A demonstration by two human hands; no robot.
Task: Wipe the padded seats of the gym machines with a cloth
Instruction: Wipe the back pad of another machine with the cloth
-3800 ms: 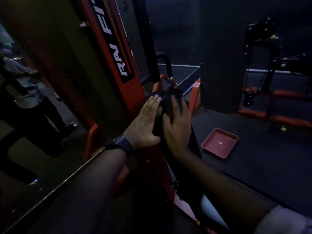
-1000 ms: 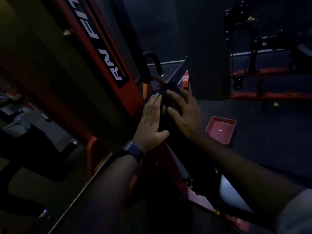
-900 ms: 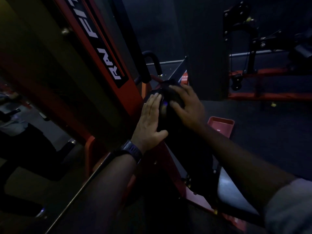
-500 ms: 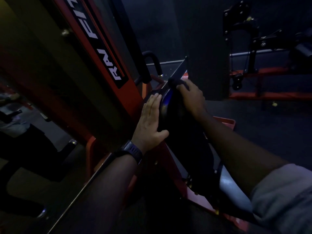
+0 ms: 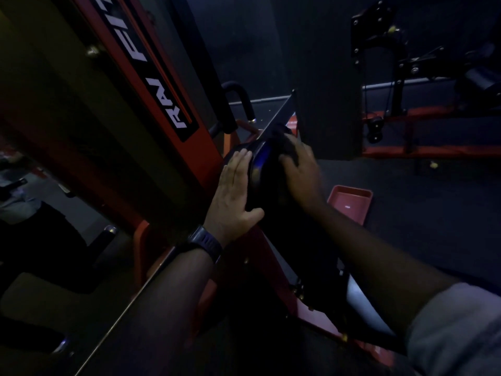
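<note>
Evidently the cloth is limp and light, bunched at the top end of the padded seat under my right hand, whose fingers curl round it. My left hand lies flat, fingers straight, against the seat's side; its slick, yielding cover probably wants firm pressure.

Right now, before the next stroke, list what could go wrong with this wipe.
1. The right hand bunches the cloth at the top of the pad, close to a slanted metal bar; knuckles may scrape it.
2. Cloth and pad are both dark in dim light, so missed patches would likely go unseen.
3. The red tray lies on the floor beside the machine; a sidestep could catch it.
</note>
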